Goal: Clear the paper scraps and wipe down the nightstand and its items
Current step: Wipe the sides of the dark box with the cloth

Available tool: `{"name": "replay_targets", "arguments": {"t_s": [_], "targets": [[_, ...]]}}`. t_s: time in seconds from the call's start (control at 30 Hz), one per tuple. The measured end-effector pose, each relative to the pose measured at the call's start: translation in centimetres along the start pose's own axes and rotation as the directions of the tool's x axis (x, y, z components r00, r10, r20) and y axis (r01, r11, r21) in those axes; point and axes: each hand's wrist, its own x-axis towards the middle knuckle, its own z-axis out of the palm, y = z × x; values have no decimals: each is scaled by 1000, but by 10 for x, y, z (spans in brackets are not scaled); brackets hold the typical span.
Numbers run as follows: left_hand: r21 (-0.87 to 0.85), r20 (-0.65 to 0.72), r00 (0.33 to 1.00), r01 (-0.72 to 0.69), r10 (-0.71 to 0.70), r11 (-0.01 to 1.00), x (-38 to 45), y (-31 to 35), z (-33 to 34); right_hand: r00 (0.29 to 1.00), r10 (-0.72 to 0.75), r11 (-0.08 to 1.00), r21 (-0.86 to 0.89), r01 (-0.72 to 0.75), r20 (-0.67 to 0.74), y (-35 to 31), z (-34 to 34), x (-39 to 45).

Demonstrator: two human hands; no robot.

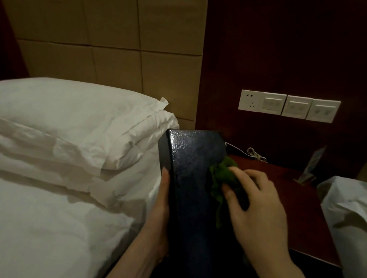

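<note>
At far left a made bed with white pillows fills the frame in a dim room. Beside it, a person's left hand grips the near left edge of a dark, glossy box, fingers wrapped behind it and the thumb lying along its side. The box is held off the nightstand, between the bed and the tabletop, tilted with its broad face turned up toward the camera. Its long axis runs from the person's lap away toward the wall, the far end raised and pointing at the headboard panel. The right hand presses a crumpled green cloth against the box's right side, fingers curled over the wad.

The step in hand appears to be wiping one of the nightstand's items. The next move likely calls for turning the box to reach its unwiped faces, then setting it back on the red-brown top. Farther right, a white cord lies at the back of the nightstand below a row of wall switches, and a clear stand-up sign sits near the edge. No paper scraps can be made out.
</note>
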Motion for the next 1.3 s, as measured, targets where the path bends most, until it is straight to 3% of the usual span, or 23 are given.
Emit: {"name": "replay_targets", "arguments": {"t_s": [0.07,0.13,0.23,0.27,0.33,0.37,0.5,0.57,0.73,0.8,0.97,1.03,1.2,1.3], "targets": [[-12,-41,999,-13,12,1000,2,-6,-3,999,-39,999,30,39,6,-14,2,-12],[-123,63,996,73,-66,990,8,-4,-10,985,-168,981,105,163,41,-37,5,-33],[-153,176,982,93,-66,984,4,3,-9,933,-342,937,121,329,113,-51,3,-54],[-64,107,994,35,-28,997,5,3,-10,933,-341,937,126,327,114,-47,3,-51],[-81,157,988,10,2,997,5,5,-6,964,-250,962,137,237,90,-28,2,-40],[-135,98,995,49,-36,990,4,4,-7,980,-184,977,128,173,79,-17,1,-32],[-109,-93,988,-130,120,986,5,8,-3,998,2,1000,26,-3,65,3,4,-20],[-116,-108,989,-114,101,987,8,8,-4,997,-38,998,57,34,69,-12,4,-33],[-180,-31,989,-146,143,973,11,13,-1,931,-331,940,139,312,153,-42,-2,-66],[-159,-75,990,-129,119,979,9,13,-3,947,-292,952,131,276,133,-27,-2,-58],[-162,-91,982,-176,163,971,8,17,-6,995,-23,999,37,19,94,19,-3,-33],[-172,-91,981,-187,173,967,8,17,-5,995,-60,997,50,56,76,11,-2,-43],[-153,-121,971,-222,204,963,7,15,0,931,-348,933,139,333,110,-35,-6,-83],[-196,-164,968,-221,190,955,8,15,-3,951,-303,948,121,295,55,-17,-6,-73]]}}
